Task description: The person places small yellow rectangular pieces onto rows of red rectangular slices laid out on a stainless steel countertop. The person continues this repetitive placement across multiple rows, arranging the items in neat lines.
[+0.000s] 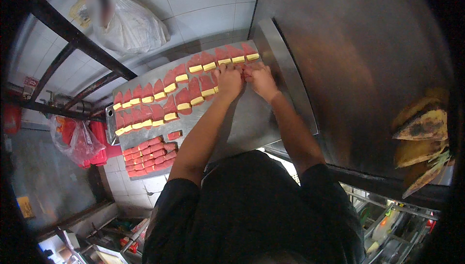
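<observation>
I see a red slice pinched between both hands just above the middle of the frame, on the steel counter. My left hand has its grip closed on one side of the slice; my right hand grips the other side, fingers curled over it. To the left, rows of red slices topped with yellow blocks run diagonally across the counter. Further left and lower sits a stack of small red pieces. A clear plastic bag hangs at the upper left.
</observation>
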`<state>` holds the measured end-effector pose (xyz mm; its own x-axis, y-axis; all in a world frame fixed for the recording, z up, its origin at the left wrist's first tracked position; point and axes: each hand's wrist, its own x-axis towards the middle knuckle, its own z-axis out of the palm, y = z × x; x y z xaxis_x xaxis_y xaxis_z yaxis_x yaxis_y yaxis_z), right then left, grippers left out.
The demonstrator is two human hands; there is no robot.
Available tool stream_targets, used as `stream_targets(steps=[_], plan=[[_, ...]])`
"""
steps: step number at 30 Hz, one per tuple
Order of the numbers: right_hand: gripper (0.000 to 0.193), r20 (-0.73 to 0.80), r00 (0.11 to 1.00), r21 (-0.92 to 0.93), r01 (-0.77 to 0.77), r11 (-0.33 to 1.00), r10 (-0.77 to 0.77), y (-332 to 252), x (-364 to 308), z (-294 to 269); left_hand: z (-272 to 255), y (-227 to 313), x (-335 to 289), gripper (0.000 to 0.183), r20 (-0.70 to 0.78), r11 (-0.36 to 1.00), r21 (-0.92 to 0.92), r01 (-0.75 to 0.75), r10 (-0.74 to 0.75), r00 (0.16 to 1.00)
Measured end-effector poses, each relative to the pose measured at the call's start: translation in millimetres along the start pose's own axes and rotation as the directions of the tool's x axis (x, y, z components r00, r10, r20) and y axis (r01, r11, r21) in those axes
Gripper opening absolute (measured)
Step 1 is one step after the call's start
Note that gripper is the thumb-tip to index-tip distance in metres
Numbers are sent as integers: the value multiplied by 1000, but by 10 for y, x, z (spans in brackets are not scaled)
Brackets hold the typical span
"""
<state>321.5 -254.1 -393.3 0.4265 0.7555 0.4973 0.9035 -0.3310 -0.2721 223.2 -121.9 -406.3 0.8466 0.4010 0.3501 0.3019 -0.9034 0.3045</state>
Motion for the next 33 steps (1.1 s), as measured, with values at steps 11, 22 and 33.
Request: stream_targets(steps=[11,22,33], plan=[[28,228,967,61,-131,990,114,163,114,107,81,50,84,32,50,995,46,85,-87,995],[23,335,938,-42,-83,996,92,48,238,39,147,-188,207,32,197,975,-148,167,-137,971],[21,413,897,44,-191,981,157,66,246,-182,-16,11,63,27,133,998,28,-58,54,990]])
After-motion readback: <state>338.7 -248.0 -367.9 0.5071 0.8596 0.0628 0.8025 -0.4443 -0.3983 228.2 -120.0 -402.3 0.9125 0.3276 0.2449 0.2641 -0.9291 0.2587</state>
